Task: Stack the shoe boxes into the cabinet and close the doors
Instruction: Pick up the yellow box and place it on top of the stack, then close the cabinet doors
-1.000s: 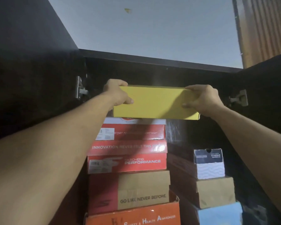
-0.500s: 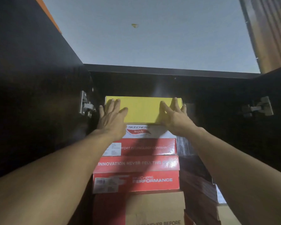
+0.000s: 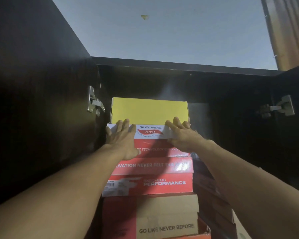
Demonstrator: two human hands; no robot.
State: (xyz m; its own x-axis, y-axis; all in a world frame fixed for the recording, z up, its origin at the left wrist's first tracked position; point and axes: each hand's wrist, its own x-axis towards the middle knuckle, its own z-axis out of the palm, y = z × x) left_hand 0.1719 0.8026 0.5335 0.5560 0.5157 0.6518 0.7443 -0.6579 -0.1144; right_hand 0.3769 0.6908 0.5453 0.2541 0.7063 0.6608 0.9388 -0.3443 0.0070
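Nearest me, at six o'clock, my two forearms reach up into the cabinet (image 3: 179, 66). My left hand (image 3: 122, 138) lies flat with its fingers spread, the palm over the front of the white-and-red box (image 3: 149, 132) and the fingertips touching the bottom edge of the yellow box (image 3: 149, 110). My right hand (image 3: 181, 133) does the same at about three o'clock from the left one, fingers straight and fanned, holding nothing, only pressing. Neither grip is pinching; both are open and pushing. The yellow box sits on top of the tall stack, directly at twelve o'clock from both hands and just under the cabinet's top board. I judge it to be light card, stiff along its edges but easily dented in the middle of a face, so pressure belongs low and near the two front corners, where my fingers are. Smooth card slides readily on the lid beneath, so an even push from both sides should keep it from skewing. Beyond, a hinge (image 3: 95, 102) shows at nine o'clock, another hinge (image 3: 281, 107) at three o'clock, and both doors stand open.
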